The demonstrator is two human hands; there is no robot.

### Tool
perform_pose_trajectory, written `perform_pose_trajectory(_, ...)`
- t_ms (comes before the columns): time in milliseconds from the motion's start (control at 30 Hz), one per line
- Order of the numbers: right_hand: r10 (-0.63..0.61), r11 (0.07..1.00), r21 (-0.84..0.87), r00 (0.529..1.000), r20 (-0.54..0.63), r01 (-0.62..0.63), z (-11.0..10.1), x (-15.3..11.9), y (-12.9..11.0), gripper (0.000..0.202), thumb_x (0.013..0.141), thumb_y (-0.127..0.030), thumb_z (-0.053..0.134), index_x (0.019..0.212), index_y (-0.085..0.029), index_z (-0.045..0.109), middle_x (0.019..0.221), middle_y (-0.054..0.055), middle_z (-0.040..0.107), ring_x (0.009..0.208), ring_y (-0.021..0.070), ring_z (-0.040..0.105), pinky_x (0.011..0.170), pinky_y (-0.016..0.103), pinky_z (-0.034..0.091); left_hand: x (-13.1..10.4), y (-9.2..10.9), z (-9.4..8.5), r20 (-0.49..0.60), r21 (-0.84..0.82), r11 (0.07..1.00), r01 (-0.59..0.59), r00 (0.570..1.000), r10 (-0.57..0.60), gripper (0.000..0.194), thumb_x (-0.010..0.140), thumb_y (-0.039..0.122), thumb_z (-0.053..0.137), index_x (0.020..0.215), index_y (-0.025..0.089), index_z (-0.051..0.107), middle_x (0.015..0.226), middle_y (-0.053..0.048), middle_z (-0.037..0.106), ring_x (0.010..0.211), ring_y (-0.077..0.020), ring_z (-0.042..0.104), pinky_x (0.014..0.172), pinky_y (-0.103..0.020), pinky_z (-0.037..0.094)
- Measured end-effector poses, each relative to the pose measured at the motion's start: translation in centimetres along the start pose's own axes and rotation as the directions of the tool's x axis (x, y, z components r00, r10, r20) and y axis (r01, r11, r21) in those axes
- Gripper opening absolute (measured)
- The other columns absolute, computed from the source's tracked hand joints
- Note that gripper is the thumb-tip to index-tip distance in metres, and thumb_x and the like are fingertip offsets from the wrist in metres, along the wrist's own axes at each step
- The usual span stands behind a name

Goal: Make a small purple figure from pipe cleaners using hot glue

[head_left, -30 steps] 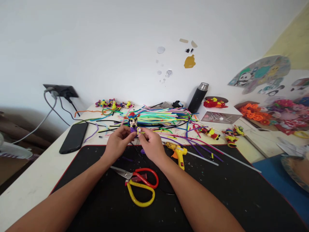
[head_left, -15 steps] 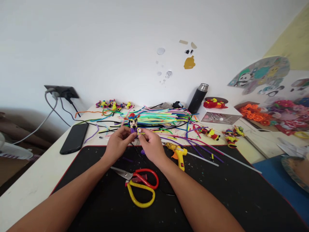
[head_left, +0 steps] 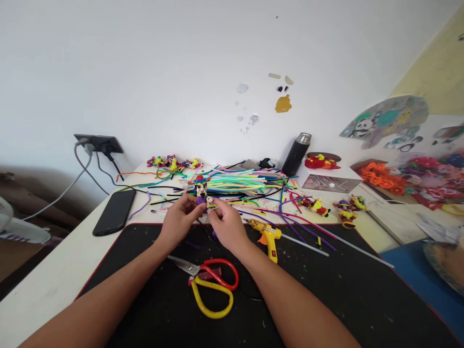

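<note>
A small figure (head_left: 201, 189) with a red and blue hat, a pale face with black markings and a purple body is held upright between both hands. My left hand (head_left: 181, 218) pinches its lower left side between thumb and fingers. My right hand (head_left: 227, 223) is closed on a small yellow piece with a whitish round part (head_left: 210, 200), close against the figure's right side. Scissors (head_left: 208, 280) with one red and one yellow handle lie on the black mat (head_left: 308, 299) below the hands. A yellow glue gun (head_left: 268, 235) rests to the right of my right hand.
Many coloured pipe cleaners (head_left: 235, 181) lie behind the hands. A phone (head_left: 114, 212) is on the left. At the back right stand a black flask (head_left: 297, 154) and a white box (head_left: 331, 181). More small figures (head_left: 346, 212) lie at the right and back left (head_left: 173, 163).
The whole view has shifted, so things appear slightly lower. The yellow piece in my right hand has turned a little beside the figure. Both hands keep their hold.
</note>
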State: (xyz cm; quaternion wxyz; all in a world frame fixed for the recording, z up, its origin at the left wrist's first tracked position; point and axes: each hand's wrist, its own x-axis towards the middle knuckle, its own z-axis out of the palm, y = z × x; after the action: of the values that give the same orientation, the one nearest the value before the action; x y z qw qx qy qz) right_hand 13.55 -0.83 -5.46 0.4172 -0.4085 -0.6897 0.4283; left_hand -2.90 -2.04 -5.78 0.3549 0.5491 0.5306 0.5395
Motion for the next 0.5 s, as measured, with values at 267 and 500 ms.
perform_pose_trajectory(267,-0.011,1.0,0.028,1.0,0.003,0.011,0.13,0.08,0.43,0.032,0.097,-0.028,0.053,0.122,-0.018,0.07,0.056,-0.007,0.047,0.051,0.0132,0.039,0.051,0.025,0.024,0.12,0.31,-0.03,0.004,-0.023,1.0,0.01,1.0,-0.01,0.038,0.08,0.053,0.079,0.084,0.021,0.06,0.068,0.002,0.066,0.063,-0.0178,0.065,0.062,-0.03,0.051)
perform_pose_trajectory(500,-0.016,0.999,0.038,1.0,-0.002,0.016,0.19,0.0,0.51,0.033,0.097,-0.031,0.055,0.125,-0.018,0.068,0.057,-0.007,0.048,0.05,0.0132,0.041,0.051,0.026,0.027,0.04,0.59,0.14,-0.009,-0.054,0.999,-0.006,1.0,0.005,0.039,0.079,0.053,0.081,0.082,0.021,0.06,0.069,0.002,0.066,0.064,-0.0172,0.064,0.062,-0.029,0.051)
